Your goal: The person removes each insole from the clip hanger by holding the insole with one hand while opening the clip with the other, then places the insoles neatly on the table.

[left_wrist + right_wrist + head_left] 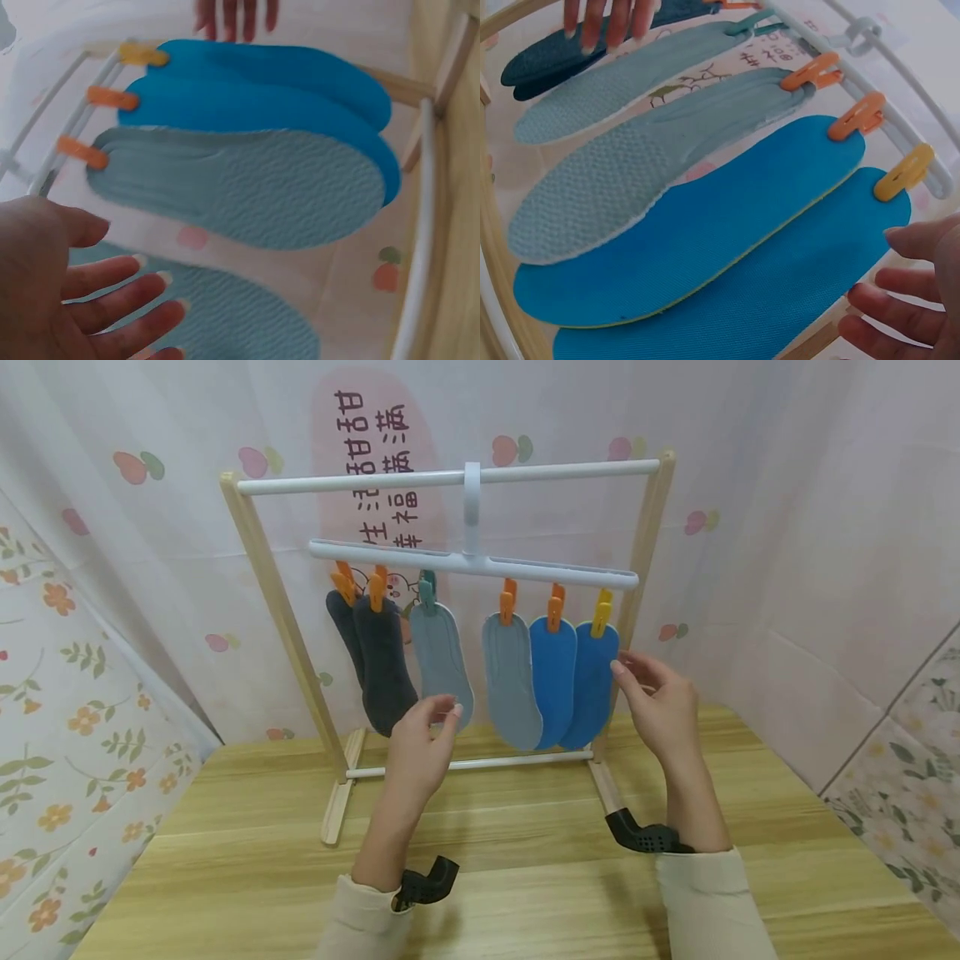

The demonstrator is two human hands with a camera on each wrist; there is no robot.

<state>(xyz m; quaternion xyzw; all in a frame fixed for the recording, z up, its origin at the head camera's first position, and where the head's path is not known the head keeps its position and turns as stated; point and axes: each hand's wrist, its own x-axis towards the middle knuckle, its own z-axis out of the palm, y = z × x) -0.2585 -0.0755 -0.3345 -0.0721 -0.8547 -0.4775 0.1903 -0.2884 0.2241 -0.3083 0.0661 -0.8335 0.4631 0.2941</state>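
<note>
Shoe insoles hang by clothes pegs from a white hanger (390, 557). On its left side are two dark insoles (386, 668) and a grey insole (442, 652); on its right, another grey insole (510, 685) and two blue insoles (597, 693). My left hand (420, 752) is in front of the left grey insole, fingers loosely bent, holding nothing. Beside the outer blue insole's right edge is my right hand (663, 710), thumb and fingers apart; whether they touch it I cannot tell. A yellow peg (904, 172) clips that insole, above the right thumb.
The hanger hooks over the top white rod (337, 483) of a wooden stand (277, 610) and tilts down to the right. A lower rod (517, 762) joins the stand's feet on the wood-grain table (247, 827). Behind hangs a printed curtain (750, 460).
</note>
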